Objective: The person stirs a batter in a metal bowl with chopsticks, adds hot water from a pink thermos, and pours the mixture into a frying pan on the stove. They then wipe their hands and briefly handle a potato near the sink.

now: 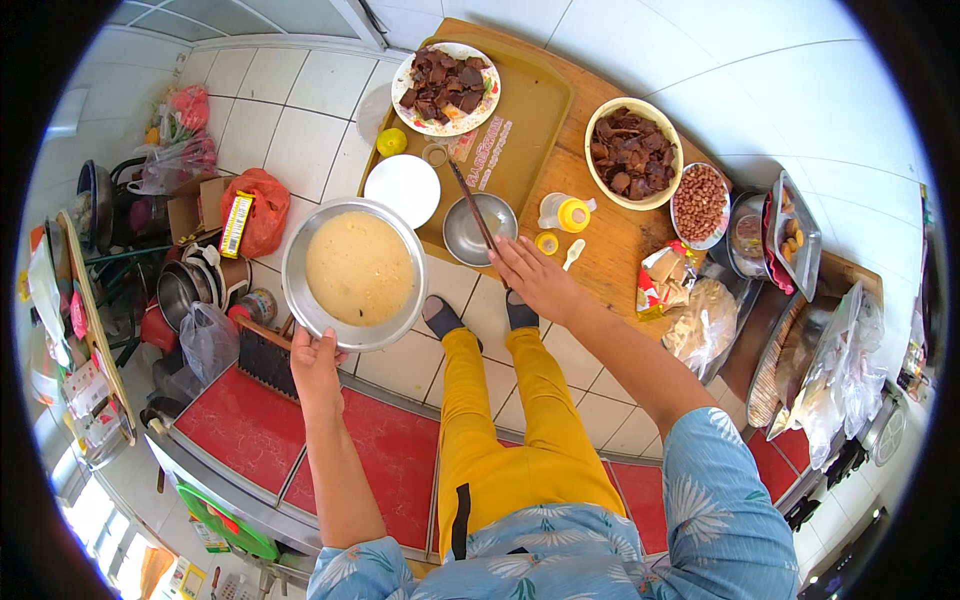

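My left hand (316, 360) grips the near rim of a metal bowl (291, 292) that holds a pale yellow grainy mixture with a small dark speck. My right hand (534, 279) lies over the lower ends of dark chopsticks (471, 199); whether its fingers grip them cannot be told. The chopsticks slant across an empty small metal bowl (504, 214) at the near edge of a brown tray (536, 112). Left of that bowl is a white plate (403, 191). Farther back on the tray stands a patterned plate (486, 112) of dark brown pieces, with a yellow-green citrus fruit (391, 142) near it.
The wooden table (600, 277) bears a yellow-lidded bottle (564, 213), a white spoon (574, 253), a cream bowl of brown pieces (596, 169), a plate of peanuts (701, 206) and a snack packet (664, 277). A red plastic bag (262, 206) and pots (180, 289) are at left.
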Available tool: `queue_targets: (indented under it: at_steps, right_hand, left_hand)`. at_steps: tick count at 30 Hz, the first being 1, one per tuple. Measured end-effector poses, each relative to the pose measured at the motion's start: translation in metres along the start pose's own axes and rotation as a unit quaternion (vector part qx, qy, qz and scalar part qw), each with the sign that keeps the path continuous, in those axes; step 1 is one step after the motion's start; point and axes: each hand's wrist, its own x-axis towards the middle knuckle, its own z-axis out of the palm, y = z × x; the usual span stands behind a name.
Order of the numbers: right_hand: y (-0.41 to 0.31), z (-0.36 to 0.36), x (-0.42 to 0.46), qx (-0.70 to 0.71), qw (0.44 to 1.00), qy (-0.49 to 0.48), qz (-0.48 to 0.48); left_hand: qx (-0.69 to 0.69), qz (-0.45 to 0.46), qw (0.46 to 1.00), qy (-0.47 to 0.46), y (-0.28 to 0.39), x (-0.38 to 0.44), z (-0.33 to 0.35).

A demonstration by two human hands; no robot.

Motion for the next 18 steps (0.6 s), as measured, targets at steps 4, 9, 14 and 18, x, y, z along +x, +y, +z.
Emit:
queue_targets:
  at_steps: [4, 9, 14, 18]
  right_hand:
    - [-0.026, -0.053, -0.033, 0.175, 0.979, 0.066, 0.083]
    - [-0.081, -0.133, -0.075, 0.396, 0.882, 0.172, 0.191]
    - [-0.118, -0.191, -0.105, 0.681, 0.677, 0.106, 0.258]
    - [-0.132, -0.23, -0.12, 0.784, 0.548, 0.128, 0.261]
  left_hand:
    - [0.006, 0.0, 1.0, -0.014, 0.012, -0.031, -0.001]
    - [0.011, 0.001, 0.999, -0.037, 0.033, -0.08, 0.0]
    - [0.009, 0.001, 0.995, -0.097, 0.059, -0.123, 0.005]
    - [0.044, 0.006, 0.988, -0.149, 0.069, -0.148, 0.004]
